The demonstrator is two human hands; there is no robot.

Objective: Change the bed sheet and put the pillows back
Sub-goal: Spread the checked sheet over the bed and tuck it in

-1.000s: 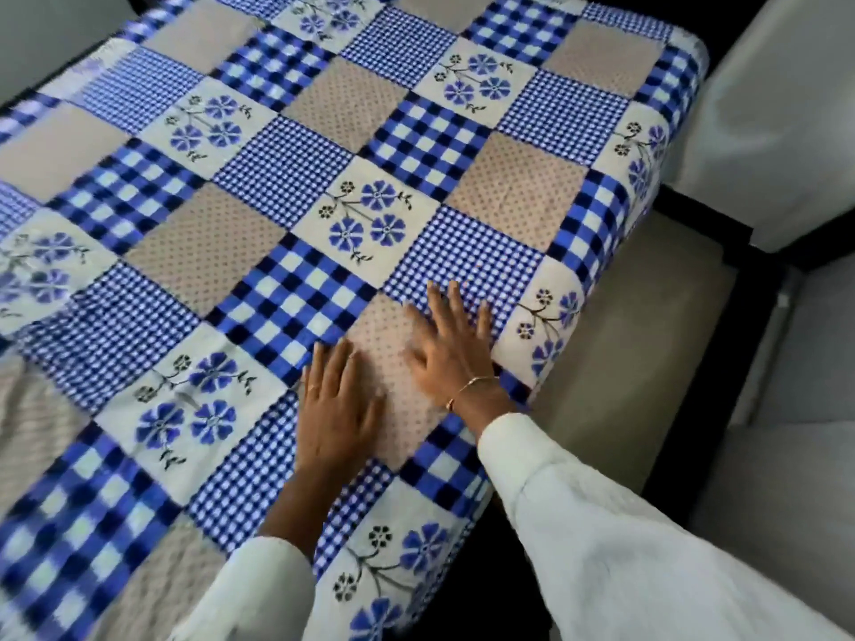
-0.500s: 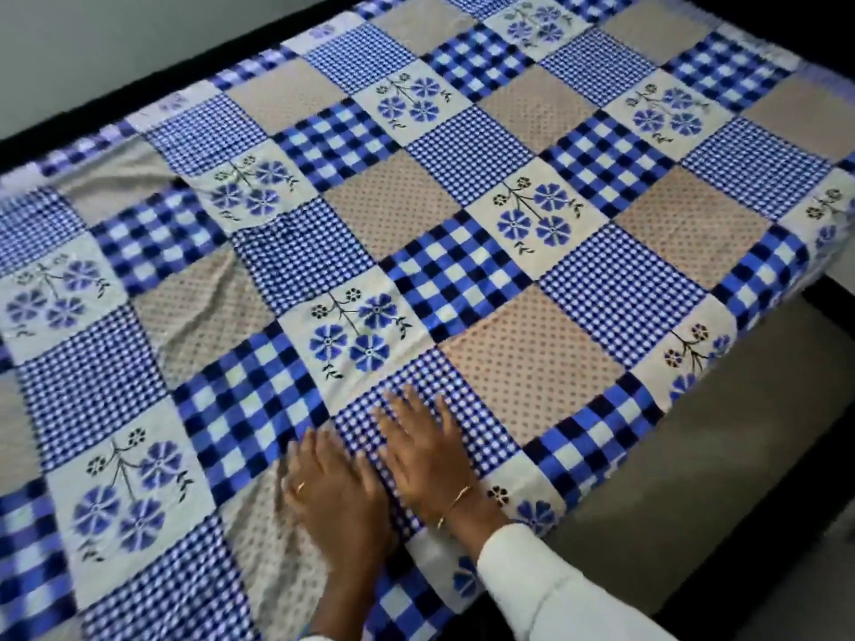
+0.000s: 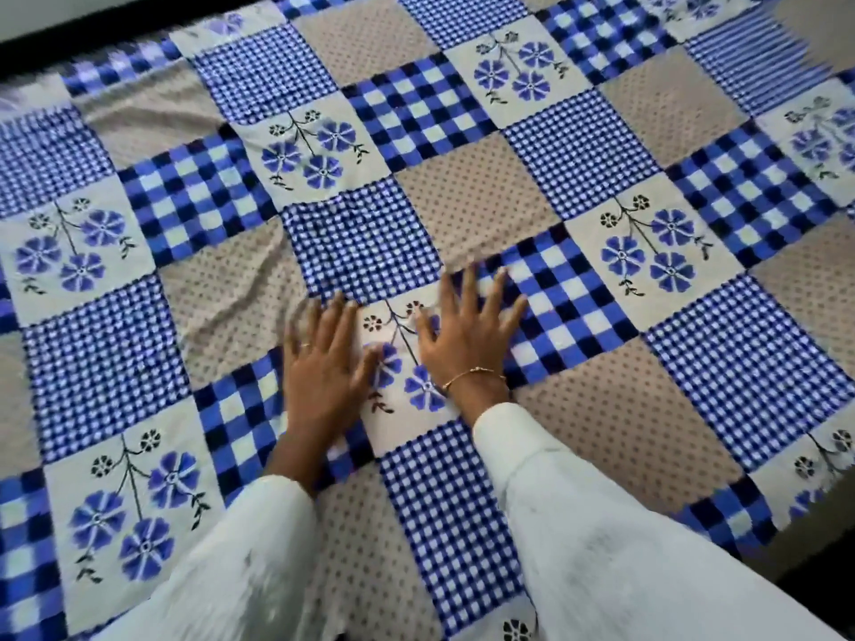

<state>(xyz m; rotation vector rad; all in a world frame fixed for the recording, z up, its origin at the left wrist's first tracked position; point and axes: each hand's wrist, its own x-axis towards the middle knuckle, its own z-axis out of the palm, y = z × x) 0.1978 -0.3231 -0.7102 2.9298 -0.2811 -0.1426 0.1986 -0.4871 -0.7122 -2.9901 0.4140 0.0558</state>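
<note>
A patchwork bed sheet (image 3: 472, 210) with blue checks, blue flowers and beige dotted squares covers the whole bed. My left hand (image 3: 324, 367) lies flat on it with straight fingers, a ring on one finger. My right hand (image 3: 467, 335) presses flat beside it, fingers spread, a thin gold bracelet at the wrist. Both hands rest around a flower square in the middle of the sheet. Wrinkles run through the cloth to the left of my left hand. White sleeves cover both forearms. No pillows are in view.
The bed's dark frame edge (image 3: 92, 43) runs along the far left top, with a pale wall behind it. At the lower right the sheet's edge hangs over the bed side above a beige floor strip (image 3: 828, 534).
Both hands have slid from the near right edge of the bed further in toward the middle of the sheet. The view has shifted left and closer.
</note>
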